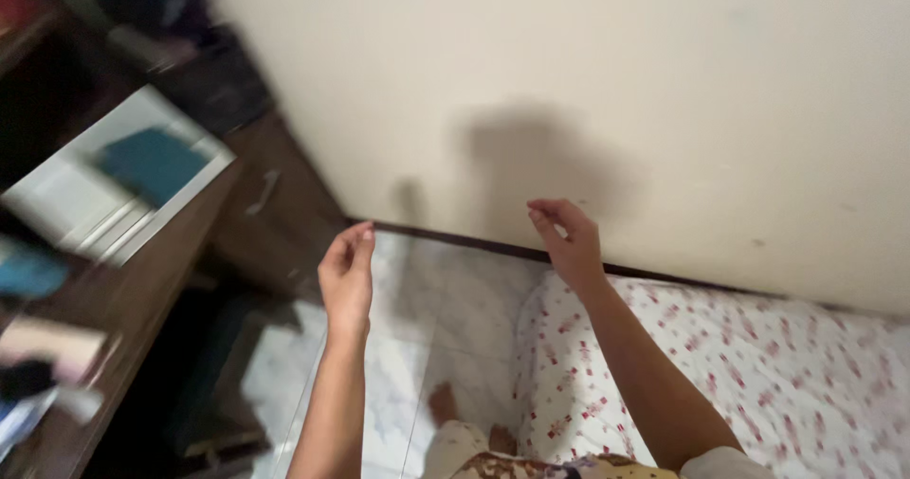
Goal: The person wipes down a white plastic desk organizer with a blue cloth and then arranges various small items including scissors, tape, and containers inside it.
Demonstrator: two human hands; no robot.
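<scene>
We look over the whole scene and find no sign, no screen and no readable label anywhere. The nearest candidates sit on the dark wooden desk (pixel 142 280) at far left: a flat white rectangular slab (pixel 85 195), perhaps a box or a stack of paper, with a teal rectangular piece (pixel 152 163) lying on top of it. Both are blurred, so we cannot tell whether either one is a package. Nearer us on that desk lie smeared teal and pale shapes, too unclear to name.
</scene>
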